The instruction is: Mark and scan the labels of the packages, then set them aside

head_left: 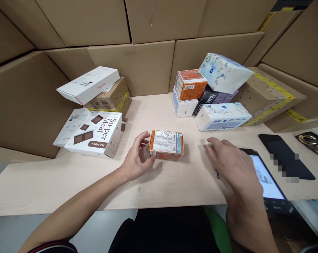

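Observation:
A small orange box (pixel 166 145) with a white printed label on top lies in the middle of the light wooden table (pixel 69 182). My left hand (pixel 136 158) rests at its left end, fingers curled loosely, thumb and fingertips touching the box's side. My right hand (pixel 234 167) hovers flat to the right of the box, fingers stretched out and apart from it, holding nothing. It partly covers a lit phone (pixel 267 181).
White "Su-per Meal" boxes (pixel 95 131) and a brown carton (pixel 110 98) are stacked at left. Tissue packs (pixel 222 116), another orange box (pixel 190 84) and taped cartons (pixel 267 95) sit at right. A dark phone (pixel 285 154) and scissors (pixel 314 142) lie far right. Cardboard walls surround the table.

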A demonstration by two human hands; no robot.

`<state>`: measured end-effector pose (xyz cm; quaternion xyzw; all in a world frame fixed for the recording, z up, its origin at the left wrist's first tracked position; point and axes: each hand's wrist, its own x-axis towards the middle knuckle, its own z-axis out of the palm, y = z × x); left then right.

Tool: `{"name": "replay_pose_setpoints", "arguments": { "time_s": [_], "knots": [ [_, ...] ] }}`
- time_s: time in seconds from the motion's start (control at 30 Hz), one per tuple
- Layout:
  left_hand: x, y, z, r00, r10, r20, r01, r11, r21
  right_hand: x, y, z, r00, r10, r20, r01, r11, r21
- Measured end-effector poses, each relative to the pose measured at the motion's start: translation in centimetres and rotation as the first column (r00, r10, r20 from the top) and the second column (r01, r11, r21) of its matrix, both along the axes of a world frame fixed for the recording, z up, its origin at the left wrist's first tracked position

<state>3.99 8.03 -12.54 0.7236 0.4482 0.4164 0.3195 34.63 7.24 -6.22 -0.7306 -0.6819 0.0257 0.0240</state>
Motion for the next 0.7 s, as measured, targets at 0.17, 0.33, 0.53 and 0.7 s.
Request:
{"name": "replay_pose_setpoints", "arguments": {
  "time_s": [0.17,0.33,0.53,0.7],
  "knots": [
    [-0.7,1.3,-0.5,0.991,-0.119,0.052,0.125,0.983,-0.135,1.7,0.5,-0.9,1.000,0.013,0.007,-0.011,0.980,-0.199],
    [-0.5,1.8,-0.2,0.986,-0.129,-0.104,0.109,0.976,-0.187,1.7,1.0,-1.9,0.995,0.092,-0.048,-0.099,0.980,-0.173],
    [-0.5,1.4,0.9,0.994,-0.107,0.001,0.107,0.993,-0.040,1.1,1.1,-2.2,0.883,0.210,-0.420,-0.220,0.975,0.025],
    [-1.2,0.8,2.6,1.000,-0.024,0.019,0.019,0.975,0.222,0.6,0.8,-1.9,0.575,0.199,-0.794,-0.062,0.978,0.200]
  ]
}}
